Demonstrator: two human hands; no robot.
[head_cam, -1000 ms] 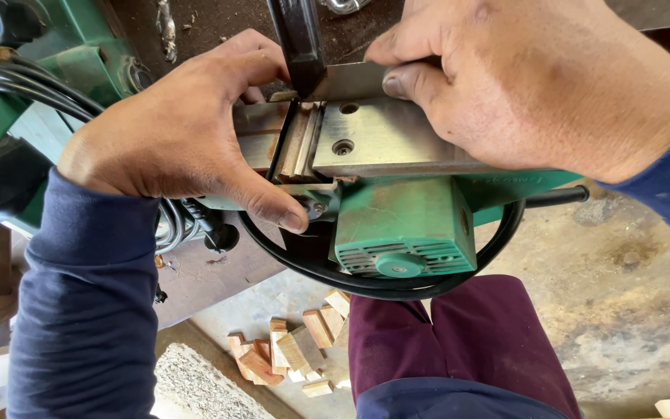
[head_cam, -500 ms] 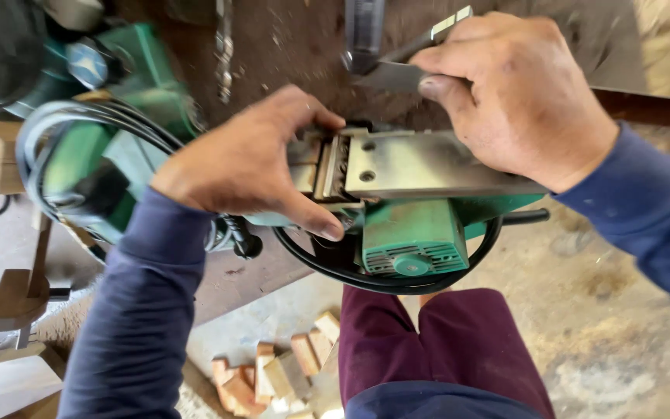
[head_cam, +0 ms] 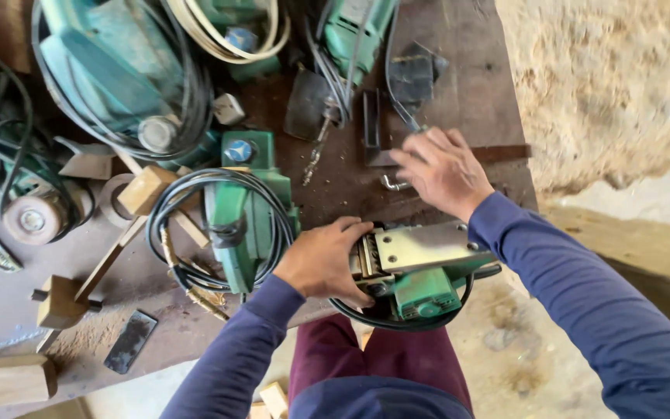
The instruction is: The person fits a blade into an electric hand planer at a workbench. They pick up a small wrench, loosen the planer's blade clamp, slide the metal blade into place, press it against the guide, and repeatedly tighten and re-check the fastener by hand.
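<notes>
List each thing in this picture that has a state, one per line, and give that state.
Left hand: gripping the planer's front end.
Right hand: reaching over the bench, fingers spread, near a small metal hook.
Green planer: upside down, metal base up, at the bench edge.
Black cable: coiled around a second green tool.
Workbench: cluttered.

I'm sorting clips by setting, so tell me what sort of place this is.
Probably a woodworking or tool-repair workshop: green power tools with coiled cables crowd a worn bench, wood offcuts lie about, and sawdust is piled beside it.
</notes>
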